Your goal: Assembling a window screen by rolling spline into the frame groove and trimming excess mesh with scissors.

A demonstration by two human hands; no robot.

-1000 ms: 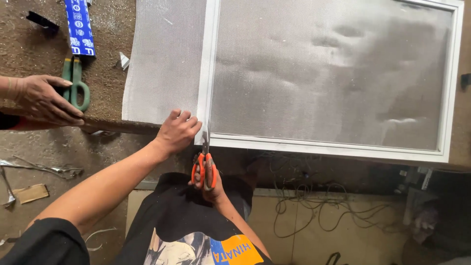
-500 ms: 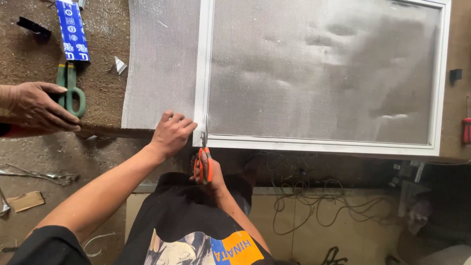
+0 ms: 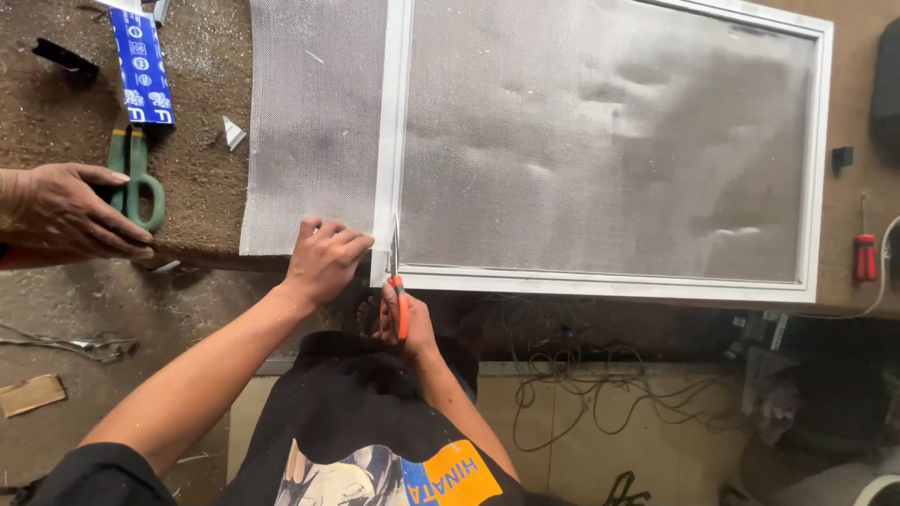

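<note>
A white window frame [image 3: 814, 159] filled with grey mesh [image 3: 600, 150] lies on the brown bench. A loose strip of mesh [image 3: 314, 122] sticks out past the frame's left rail. My left hand [image 3: 325, 258] presses on the mesh at the frame's lower left corner. Just right of it, my right hand [image 3: 410, 323] grips orange-handled scissors [image 3: 397, 295]. Their blades point up along the left rail, at the mesh edge.
Another person's hand [image 3: 66, 214] rests at the bench's left edge on green-handled scissors [image 3: 136, 178]. Nearby are a blue box [image 3: 142, 66] and a small mesh scrap [image 3: 232, 133]. A red-handled tool [image 3: 864, 255] lies at the right. Tangled cables [image 3: 581, 384] are below the bench.
The view has drifted slightly. Both my hands stay at the frame's lower left corner with the scissors against the mesh. The other person's hand stays put.
</note>
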